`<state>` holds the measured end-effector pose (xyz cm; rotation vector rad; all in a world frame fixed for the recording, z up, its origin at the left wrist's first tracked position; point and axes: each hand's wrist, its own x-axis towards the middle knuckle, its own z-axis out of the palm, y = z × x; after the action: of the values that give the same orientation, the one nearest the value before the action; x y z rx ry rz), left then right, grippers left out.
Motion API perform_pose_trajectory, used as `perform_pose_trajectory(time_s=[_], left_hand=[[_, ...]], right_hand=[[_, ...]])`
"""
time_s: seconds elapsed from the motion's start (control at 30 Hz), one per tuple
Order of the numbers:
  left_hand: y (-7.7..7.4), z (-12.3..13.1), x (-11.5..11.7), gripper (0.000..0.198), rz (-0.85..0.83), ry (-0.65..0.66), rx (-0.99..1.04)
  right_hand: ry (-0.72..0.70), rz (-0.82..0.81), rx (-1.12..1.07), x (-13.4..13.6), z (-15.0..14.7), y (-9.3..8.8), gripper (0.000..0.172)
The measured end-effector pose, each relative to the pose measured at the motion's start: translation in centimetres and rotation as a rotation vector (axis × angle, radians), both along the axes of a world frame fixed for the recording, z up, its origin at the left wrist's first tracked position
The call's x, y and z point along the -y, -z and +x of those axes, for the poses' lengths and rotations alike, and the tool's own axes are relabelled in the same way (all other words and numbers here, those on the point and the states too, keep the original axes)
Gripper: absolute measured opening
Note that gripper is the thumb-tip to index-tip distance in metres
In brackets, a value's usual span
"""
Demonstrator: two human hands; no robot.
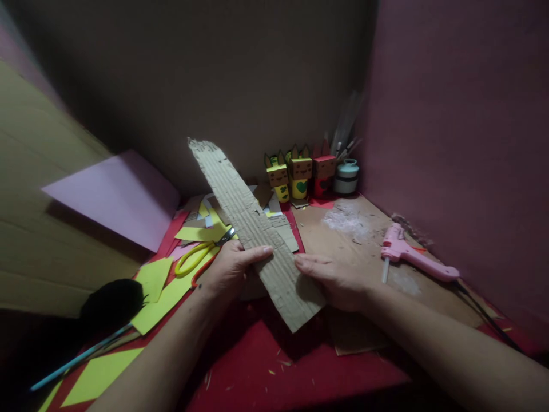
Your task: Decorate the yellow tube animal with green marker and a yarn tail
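A long strip of corrugated cardboard [253, 223] is held up at a slant above the red tabletop, its ragged end pointing to the upper left. My left hand [234, 266] grips its left edge, thumb lying across the face and fingers behind. On the right edge, lower down, my right hand [332, 277] pinches the strip; part of its fingers is hidden behind the cardboard. Just left of my left hand lie scissors [201, 254] with yellow and red-orange handles, on scraps of yellow paper [154, 280].
A pink glue gun [398, 252] with a cord rests on a brown cardboard sheet [355, 246] at right. Behind stand small animal-faced paper figures [300, 171] and a pale jar [346, 176]. A lilac sheet [115, 194] leans at left, near a light-blue stick [81, 357].
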<state>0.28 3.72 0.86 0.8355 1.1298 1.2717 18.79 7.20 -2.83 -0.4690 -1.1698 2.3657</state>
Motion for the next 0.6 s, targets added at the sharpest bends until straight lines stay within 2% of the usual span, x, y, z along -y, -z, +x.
perform_pose_trajectory(time_s=[0.2,0.27,0.4,0.6], left_hand=[[0.1,-0.3,-0.3,0.027,0.000,0.007,0.023],[0.3,-0.5,-0.4,0.027,0.008,0.009,0.027],[0.6,-0.6,-0.5,0.024,0.004,0.035,0.026],[1.1,-1.0,-0.1,0.030,-0.011,0.119,0.003]], right_hand=[[0.124,-0.048,0.036,-0.9,0.2,0.0,0.033],[0.097,-0.040,0.068,-0.9,0.2,0.0,0.034],[-0.009,0.032,0.111,-0.5,0.0,0.0,0.047],[0.041,0.100,0.109,-0.2,-0.2,-0.1,0.042]])
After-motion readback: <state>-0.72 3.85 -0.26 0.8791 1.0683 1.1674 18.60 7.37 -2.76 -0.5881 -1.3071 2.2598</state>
